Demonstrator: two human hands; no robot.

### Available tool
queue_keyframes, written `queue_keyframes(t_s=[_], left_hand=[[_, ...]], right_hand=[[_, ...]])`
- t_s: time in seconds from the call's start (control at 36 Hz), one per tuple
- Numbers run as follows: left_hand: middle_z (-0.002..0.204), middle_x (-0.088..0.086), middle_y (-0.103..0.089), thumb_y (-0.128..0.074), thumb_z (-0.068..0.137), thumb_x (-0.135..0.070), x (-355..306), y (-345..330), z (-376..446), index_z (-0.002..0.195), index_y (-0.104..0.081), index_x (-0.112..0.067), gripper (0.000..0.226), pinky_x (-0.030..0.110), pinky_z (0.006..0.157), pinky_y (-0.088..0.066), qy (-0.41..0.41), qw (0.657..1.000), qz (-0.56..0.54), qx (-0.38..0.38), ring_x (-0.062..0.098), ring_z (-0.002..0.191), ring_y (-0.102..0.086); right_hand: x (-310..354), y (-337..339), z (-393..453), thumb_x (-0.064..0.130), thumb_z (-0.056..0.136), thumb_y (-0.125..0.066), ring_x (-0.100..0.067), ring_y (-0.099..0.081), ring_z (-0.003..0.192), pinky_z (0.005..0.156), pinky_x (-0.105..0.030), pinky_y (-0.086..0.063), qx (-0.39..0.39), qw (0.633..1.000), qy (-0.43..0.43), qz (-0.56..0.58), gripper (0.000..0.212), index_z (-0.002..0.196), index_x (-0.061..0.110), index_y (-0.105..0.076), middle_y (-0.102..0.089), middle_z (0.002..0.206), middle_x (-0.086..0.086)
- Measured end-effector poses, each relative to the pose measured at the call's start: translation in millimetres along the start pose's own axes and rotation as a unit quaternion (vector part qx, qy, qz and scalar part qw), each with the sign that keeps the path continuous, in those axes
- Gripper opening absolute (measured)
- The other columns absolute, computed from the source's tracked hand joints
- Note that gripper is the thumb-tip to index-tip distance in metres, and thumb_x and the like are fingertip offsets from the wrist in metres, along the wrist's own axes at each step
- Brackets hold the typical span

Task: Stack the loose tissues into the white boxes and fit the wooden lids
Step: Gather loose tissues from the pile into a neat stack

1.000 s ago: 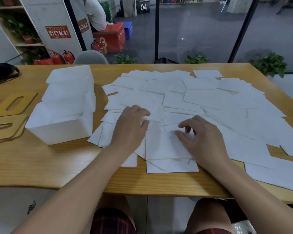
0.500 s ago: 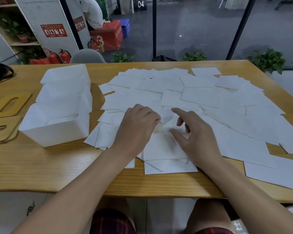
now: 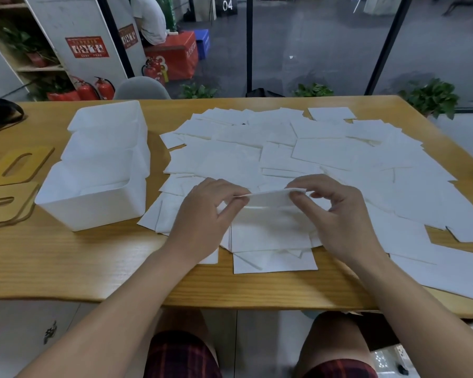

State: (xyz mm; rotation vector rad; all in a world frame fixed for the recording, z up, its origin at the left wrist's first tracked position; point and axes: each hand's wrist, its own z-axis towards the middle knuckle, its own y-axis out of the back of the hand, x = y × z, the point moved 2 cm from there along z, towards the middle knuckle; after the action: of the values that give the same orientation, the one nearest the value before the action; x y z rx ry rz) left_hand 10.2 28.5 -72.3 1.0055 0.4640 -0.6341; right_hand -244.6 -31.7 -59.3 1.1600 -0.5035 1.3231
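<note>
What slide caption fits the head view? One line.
Both hands, left hand and right hand, lift a tissue beside white boxes.

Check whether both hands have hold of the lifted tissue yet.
Touching. The head view shows the left hand and right hand each pinching an end of the lifted tissue.

Both forearms reach in from 6 o'clock and converge. The left hand (image 3: 202, 214) and the right hand (image 3: 339, 216) sit side by side, knuckles up, fingers curled, each pinching one end of a tissue (image 3: 268, 197) between thumb and fingertips.
</note>
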Motion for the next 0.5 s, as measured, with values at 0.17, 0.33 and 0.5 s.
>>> queue_keyframes(t_s=[0.17,0.33,0.5], left_hand=[[0.1,-0.019,-0.075,-0.07,0.106,-0.042,-9.4,4.5,-3.4,0.111,-0.076,-0.044,0.008,0.016,0.071,-0.051,0.037,0.997,-0.069,-0.021,0.015,0.095,-0.069],[0.068,-0.011,-0.061,-0.077,0.102,-0.04,-1.6,-6.9,-10.0,0.118,-0.074,-0.044,0.016,0.013,0.065,-0.047,0.099,0.99,-0.088,0.046,0.009,0.064,-0.059],[0.078,-0.013,-0.07,-0.075,0.103,-0.04,1.8,-15.4,-15.8,0.133,-0.069,-0.038,0.03,0.015,0.075,-0.051,0.116,0.991,-0.014,0.061,0.008,0.071,-0.07]], right_hand=[[-5.2,3.4,-6.0,0.026,0.104,-0.075,-0.021,-0.071,0.083,0.074,-0.043,-0.059,-0.02,0.998,-0.038,0.052,0.014,0.104,0.036,-0.084,-0.077,0.087,0.006],[-19.7,4.6,-13.0,0.027,0.101,-0.076,-0.006,-0.056,0.06,0.058,-0.017,-0.045,-0.012,0.996,-0.089,-0.004,0.013,0.108,0.038,-0.079,-0.069,0.072,0.005],[-26.0,1.8,-16.4,0.029,0.099,-0.08,-0.009,-0.065,0.066,0.067,-0.014,-0.05,-0.016,0.99,-0.097,-0.104,0.022,0.119,0.035,-0.073,-0.071,0.078,0.012]])
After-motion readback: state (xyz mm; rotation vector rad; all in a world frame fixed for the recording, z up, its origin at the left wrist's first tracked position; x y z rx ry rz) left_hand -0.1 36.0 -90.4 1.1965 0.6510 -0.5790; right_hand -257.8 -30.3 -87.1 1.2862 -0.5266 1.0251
